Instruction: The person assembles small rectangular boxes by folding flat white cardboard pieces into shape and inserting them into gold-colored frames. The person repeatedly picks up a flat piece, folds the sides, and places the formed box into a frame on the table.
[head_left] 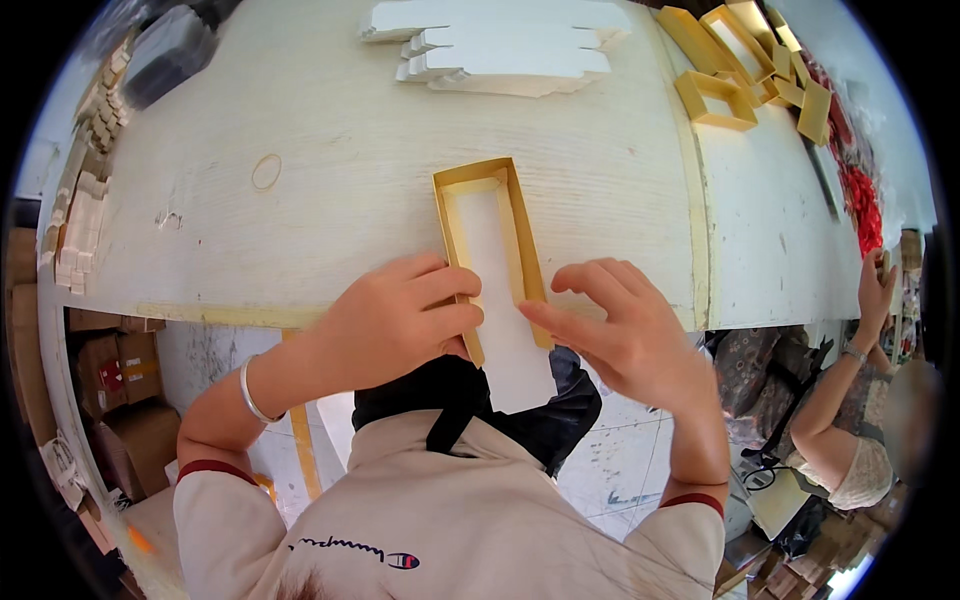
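A long, narrow cardboard box with gold walls and a white inside lies at the table's front edge. Its far end is walled, while at the near end a white flap sticks out flat past the edge, above my lap. My left hand pinches the left wall near that end, fingertips over the inside and the thumb partly hidden. On the other side my right hand has its thumb against the top of the right wall. Its index finger stays apart from the box, and the fingers are spread.
White flat cardboard blanks are stacked at the table's far side. Gold boxes are heaped at the far right. More card pieces line the left edge, near a dark plastic-wrapped bundle. Another person's arm reaches in at right.
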